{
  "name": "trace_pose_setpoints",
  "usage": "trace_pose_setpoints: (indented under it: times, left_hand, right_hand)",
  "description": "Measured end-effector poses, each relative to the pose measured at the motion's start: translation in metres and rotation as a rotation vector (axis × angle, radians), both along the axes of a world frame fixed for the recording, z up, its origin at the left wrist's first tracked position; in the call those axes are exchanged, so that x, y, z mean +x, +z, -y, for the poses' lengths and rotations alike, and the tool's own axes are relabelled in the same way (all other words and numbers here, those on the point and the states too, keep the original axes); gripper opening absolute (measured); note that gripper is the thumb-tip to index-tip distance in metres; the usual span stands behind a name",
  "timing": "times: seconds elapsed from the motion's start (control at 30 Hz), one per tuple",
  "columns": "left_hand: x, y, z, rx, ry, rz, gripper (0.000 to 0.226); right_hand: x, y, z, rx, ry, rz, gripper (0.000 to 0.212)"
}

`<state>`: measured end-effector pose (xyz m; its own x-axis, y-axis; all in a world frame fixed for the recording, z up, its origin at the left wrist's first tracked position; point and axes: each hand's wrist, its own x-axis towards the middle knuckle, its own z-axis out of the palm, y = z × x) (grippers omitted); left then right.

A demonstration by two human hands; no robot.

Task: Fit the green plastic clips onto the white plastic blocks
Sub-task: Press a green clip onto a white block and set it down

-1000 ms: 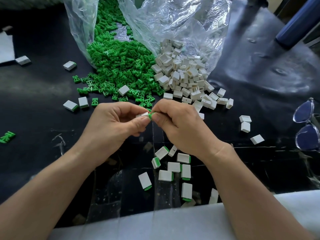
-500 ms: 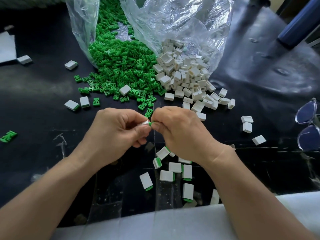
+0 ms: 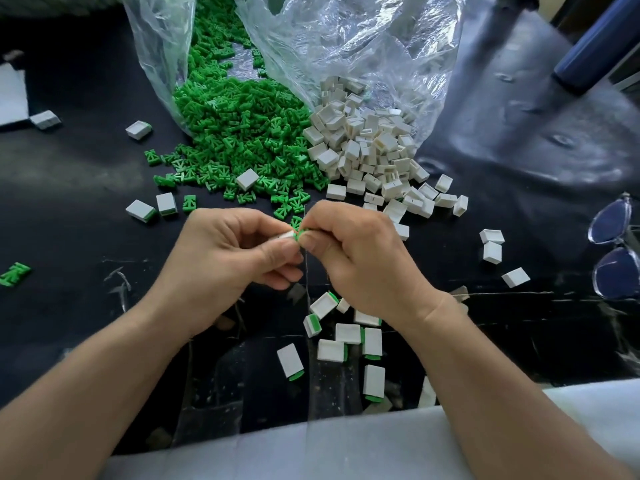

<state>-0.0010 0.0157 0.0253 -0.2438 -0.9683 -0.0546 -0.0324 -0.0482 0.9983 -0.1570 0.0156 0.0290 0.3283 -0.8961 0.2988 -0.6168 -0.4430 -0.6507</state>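
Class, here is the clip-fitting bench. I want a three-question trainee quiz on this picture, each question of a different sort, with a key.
1. True or false: the left hand pinches a white block.
2. Choose one: the glasses lie A) right of both hands, B) left of both hands, C) between the hands.
3. Fill the gap: the right hand pinches a green ____ against the block.

Key: 1 true; 2 A; 3 clip.
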Motion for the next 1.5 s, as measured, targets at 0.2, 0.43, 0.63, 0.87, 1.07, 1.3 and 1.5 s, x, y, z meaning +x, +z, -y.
trace_pose_setpoints:
  times: [0.2, 0.43, 0.63, 0.87, 1.07, 1.3, 1.5]
  left_hand:
    - [-0.005, -0.002, -0.003, 0.025, 0.093, -0.113, 0.008]
    - [-0.004, -0.001, -0.002, 0.024, 0.101, -0.09, 0.014]
    - [-0.001, 0.0, 0.003, 0.012, 0.0, -0.043, 0.018]
    - [-0.002, -0.003, 0.003, -0.145, 0.032, -0.125, 0.014]
    - [-0.002, -0.001, 0.002, -0.093, -0.012, -0.157, 0.016]
    - [-0.005, 0.0, 0.0, -0.081, -0.09, -0.19, 0.024]
    - [-0.005, -0.002, 0.0, -0.149, -0.107, -0.214, 0.017]
  right_hand:
    - [0.005, -0.007, 0.0, 0.004, -0.057, 0.151, 0.015]
    - [0.008, -0.009, -0.002, 0.085, -0.073, 0.22, 0.014]
    - [-0.01, 0.003, 0.005, 0.398, 0.014, 0.312, 0.015]
    - [-0.006, 0.003, 0.009, 0.869, 0.091, 0.684, 0.058]
    - [0.005, 0.004, 0.004, 1.087, 0.309, 0.827, 0.056]
    - [0.007, 0.004, 0.001, 1.085, 0.277, 0.851, 0.053]
    - [0.009, -0.004, 0.0, 0.934, 0.191, 0.678, 0.092]
